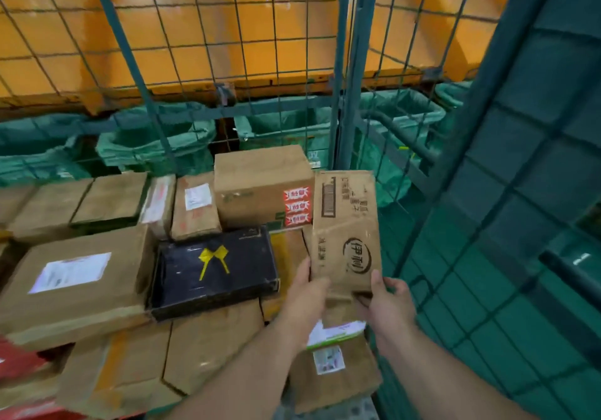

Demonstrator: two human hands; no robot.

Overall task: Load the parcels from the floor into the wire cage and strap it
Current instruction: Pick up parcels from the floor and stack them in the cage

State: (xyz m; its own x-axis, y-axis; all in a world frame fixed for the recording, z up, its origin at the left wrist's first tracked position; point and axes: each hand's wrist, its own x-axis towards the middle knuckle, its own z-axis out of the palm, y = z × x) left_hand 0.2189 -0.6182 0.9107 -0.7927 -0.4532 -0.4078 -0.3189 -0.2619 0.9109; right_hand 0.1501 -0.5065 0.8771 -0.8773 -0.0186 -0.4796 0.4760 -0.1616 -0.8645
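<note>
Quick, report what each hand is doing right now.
Left hand: grips the printed brown parcel at its lower left edge.
Right hand: grips the same parcel's lower right corner.

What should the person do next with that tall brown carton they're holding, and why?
Probably lower the tall brown carton to stand beside the box with red stickers, near the wire cage wall. The left hand and right hand grip its bottom end, holding it upright above the parcels already loaded.
</note>
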